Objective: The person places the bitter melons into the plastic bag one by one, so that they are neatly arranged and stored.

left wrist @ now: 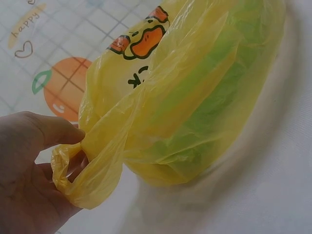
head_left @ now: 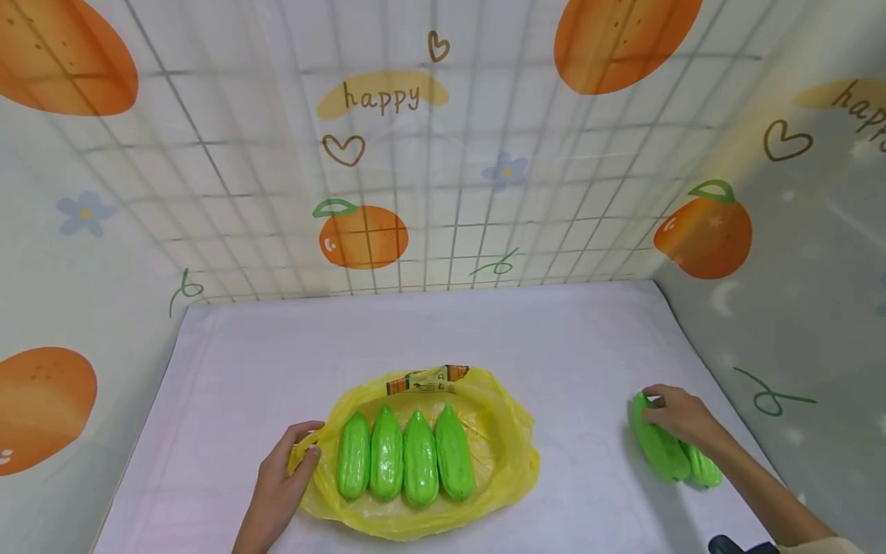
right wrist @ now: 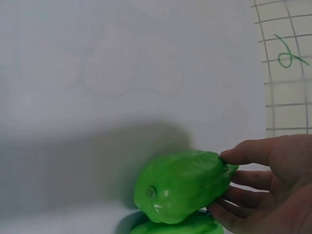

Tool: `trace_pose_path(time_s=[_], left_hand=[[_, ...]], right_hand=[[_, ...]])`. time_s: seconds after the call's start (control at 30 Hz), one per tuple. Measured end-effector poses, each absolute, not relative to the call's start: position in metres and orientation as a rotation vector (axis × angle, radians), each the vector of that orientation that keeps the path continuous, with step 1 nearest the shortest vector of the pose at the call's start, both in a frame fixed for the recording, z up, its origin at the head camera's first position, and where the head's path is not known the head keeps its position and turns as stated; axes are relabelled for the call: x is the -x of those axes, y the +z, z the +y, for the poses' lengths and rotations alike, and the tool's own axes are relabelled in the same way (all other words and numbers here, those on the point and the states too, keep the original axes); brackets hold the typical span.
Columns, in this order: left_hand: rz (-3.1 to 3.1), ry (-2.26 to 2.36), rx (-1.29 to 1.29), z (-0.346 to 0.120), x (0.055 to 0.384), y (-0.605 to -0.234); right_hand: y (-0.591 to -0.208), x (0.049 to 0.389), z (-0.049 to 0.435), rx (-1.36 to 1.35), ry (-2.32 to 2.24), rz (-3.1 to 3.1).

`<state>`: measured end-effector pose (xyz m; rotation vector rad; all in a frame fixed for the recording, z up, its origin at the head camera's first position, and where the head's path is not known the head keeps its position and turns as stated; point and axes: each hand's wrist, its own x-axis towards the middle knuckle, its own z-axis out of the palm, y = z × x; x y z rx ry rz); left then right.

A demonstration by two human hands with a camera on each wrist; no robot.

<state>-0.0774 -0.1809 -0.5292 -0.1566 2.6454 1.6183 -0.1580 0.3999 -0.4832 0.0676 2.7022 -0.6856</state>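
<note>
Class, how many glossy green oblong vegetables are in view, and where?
6: four glossy green oblong vegetables side by side in the open yellow plastic bag, one held by the right hand, and one beside that on the white tabletop. Others might be hidden.

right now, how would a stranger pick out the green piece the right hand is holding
On the white table, go past the yellow bag toward the table's right edge. The green piece is the left one of two there, its far end gripped by the right hand. That grip sets it apart from its neighbour, partly hidden on its right.
</note>
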Motion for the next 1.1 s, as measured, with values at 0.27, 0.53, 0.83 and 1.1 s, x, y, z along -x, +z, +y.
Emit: trace_pose_path(time_s=[0.27, 0.53, 0.83, 1.1], left_hand=[[2.632, 1.618, 0.167, -0.181, 0.078, -0.528], [2.659, 1.627, 0.121, -0.180, 0.078, -0.526], [2.642, 1.623, 0.132, -0.180, 0.079, -0.523], [2.632, 1.623, 0.141, -0.179, 0.078, -0.523]], right_hand=[[-0.481, 0.158, 0.397, -0.060, -0.673, 2.722], [-0.478, 0.157, 0.397, -0.062, -0.711, 2.698], [-0.472, 0.159, 0.392, -0.098, -0.903, 2.596], [-0.462, 0.164, 0.375, -0.107, -1.012, 2.511]])
